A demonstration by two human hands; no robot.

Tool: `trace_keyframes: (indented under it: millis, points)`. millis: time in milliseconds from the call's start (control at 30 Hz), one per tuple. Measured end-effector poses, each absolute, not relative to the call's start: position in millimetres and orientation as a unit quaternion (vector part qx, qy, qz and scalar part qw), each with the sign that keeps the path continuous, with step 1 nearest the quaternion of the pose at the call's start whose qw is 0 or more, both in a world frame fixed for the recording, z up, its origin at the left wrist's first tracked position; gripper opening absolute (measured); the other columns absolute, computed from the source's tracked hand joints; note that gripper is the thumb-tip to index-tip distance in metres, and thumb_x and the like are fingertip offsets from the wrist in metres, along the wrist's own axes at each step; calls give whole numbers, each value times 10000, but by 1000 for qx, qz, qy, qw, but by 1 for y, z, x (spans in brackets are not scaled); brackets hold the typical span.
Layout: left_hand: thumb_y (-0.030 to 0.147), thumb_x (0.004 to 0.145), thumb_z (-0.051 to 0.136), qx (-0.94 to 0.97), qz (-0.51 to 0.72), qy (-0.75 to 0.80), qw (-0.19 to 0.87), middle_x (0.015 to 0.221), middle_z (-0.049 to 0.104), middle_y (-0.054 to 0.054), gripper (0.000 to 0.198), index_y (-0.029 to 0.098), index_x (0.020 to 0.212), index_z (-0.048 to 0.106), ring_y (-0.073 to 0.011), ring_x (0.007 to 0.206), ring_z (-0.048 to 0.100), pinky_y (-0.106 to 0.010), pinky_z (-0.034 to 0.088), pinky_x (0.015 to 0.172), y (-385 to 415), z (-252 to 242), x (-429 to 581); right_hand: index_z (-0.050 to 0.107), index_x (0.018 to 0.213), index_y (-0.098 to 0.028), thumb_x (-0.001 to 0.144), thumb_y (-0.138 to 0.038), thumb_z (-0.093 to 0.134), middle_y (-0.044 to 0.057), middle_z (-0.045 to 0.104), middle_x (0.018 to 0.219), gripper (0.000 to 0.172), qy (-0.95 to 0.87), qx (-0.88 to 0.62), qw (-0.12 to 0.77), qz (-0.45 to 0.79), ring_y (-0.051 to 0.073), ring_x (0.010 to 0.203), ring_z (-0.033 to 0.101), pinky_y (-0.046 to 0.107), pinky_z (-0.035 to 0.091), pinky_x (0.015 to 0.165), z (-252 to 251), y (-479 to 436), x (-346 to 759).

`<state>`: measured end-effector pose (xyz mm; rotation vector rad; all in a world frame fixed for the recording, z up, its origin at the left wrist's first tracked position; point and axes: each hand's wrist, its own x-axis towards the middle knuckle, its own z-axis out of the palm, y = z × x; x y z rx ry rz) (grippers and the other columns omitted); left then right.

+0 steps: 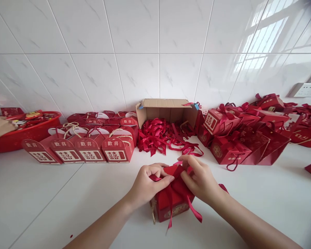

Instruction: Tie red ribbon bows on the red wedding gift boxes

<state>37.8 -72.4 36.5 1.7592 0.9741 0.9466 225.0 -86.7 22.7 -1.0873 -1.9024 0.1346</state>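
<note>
left hand (pixel 147 183): pinching red ribbon (pixel 190 207) atop the gift box (pixel 171 204)
right hand (pixel 199 180): gripping ribbon too
ribbon pile (pixel 163 136): 12 o'clock

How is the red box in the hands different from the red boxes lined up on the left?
The held box has red ribbon on top; the lined-up boxes show none. The left hand and right hand pinch its ribbon; the lined-up boxes stand untouched in a row. All are red.
</note>
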Motion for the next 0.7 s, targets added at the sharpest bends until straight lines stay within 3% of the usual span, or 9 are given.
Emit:
trace_keyframes:
  millis: [367,533,700]
  points:
    - [342,788,635,687,387,400,467,618,633,-13,501,213,522,230,-240,1061,607,-319,454,880,-75,37,36,480,962,-215,778,-150,470,-12,572,666,195,-790,-429,438,-3,120,545,518,226,418,496,26,-83,230]
    - [344,750,679,686,377,414,464,706,708,-31,520,213,510,238,-261,1106,596,-344,440,917,-76,39,36,478,874,-223,748,-107,466,-25,539,616,172,-788,-390,473,-56,113,526,489,219,389,480,23,-83,229]
    - [315,716,703,691,367,409,470,668,680,-36,504,216,509,254,-273,1124,585,-355,437,923,-73,42,34,479,846,-219,733,-82,478,-20,539,610,177,-786,-380,482,-73,116,520,468,226,368,465,19,-83,226]
